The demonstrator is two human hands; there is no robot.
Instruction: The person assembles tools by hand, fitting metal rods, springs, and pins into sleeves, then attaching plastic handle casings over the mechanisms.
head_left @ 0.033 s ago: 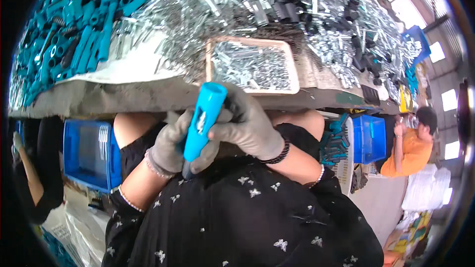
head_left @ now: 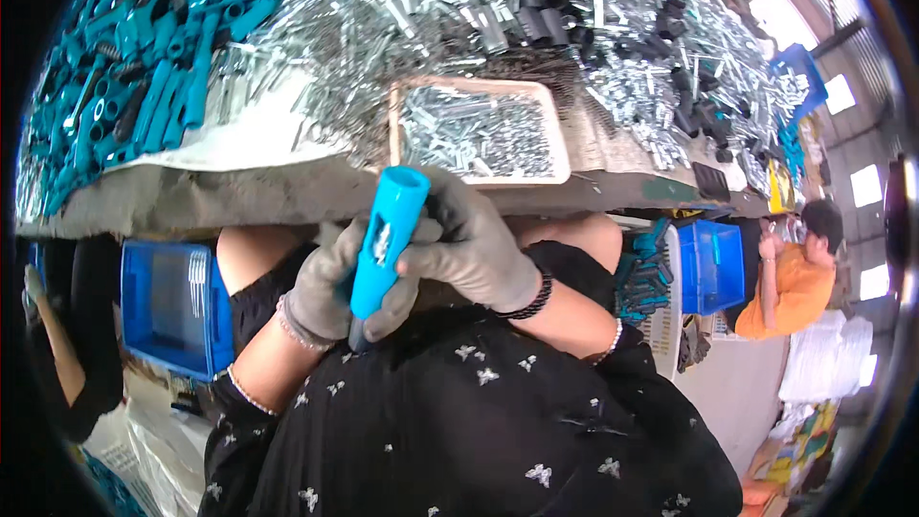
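Observation:
I hold a bright blue plastic handle tube (head_left: pixel 386 235) upright just below the table's front edge. My left hand (head_left: pixel 325 292), in a grey glove, wraps its lower end. The gloved fingers of my right hand (head_left: pixel 474 249) grip it near the middle. A small metal part shows in a slot on the tube's side. Right behind the tube, a shallow tray (head_left: pixel 563 155) holds several small shiny metal pieces.
Teal handles (head_left: pixel 144 67) are heaped at the table's left, loose metal pins (head_left: pixel 383 19) in the middle, and black sleeves (head_left: pixel 565 0) at the far right. Blue crates stand on the floor at left (head_left: pixel 168 302) and right (head_left: pixel 713 263). A person in orange (head_left: pixel 795 292) sits at right.

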